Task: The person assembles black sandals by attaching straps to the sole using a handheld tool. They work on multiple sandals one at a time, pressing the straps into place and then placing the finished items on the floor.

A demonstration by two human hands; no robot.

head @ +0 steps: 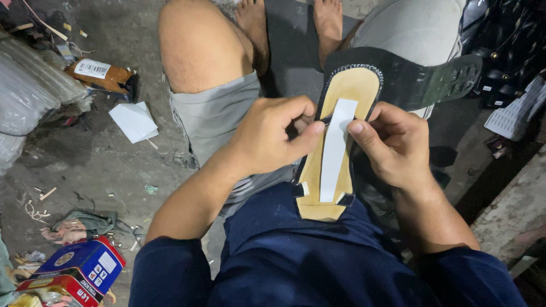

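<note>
I hold a tan sandal sole point(316, 170) with a black stitched edge and black strap point(421, 77) upright over my lap. A white paper strip point(335, 149) runs down its middle. My left hand point(272, 136) grips the sole's left edge, thumb pressed on the strip. My right hand point(393, 145) holds the right edge, its thumb also touching the strip. The sole's lower end rests against my dark blue clothing.
My bare knee point(196, 45) and grey shorts lie beyond the hands; someone's bare feet point(290, 23) are farther off. On the dirty floor: white paper sheets point(134, 120), a brown package point(102, 75), a blue and red tin point(77, 274), scraps. Black footwear parts point(506, 51) are piled at right.
</note>
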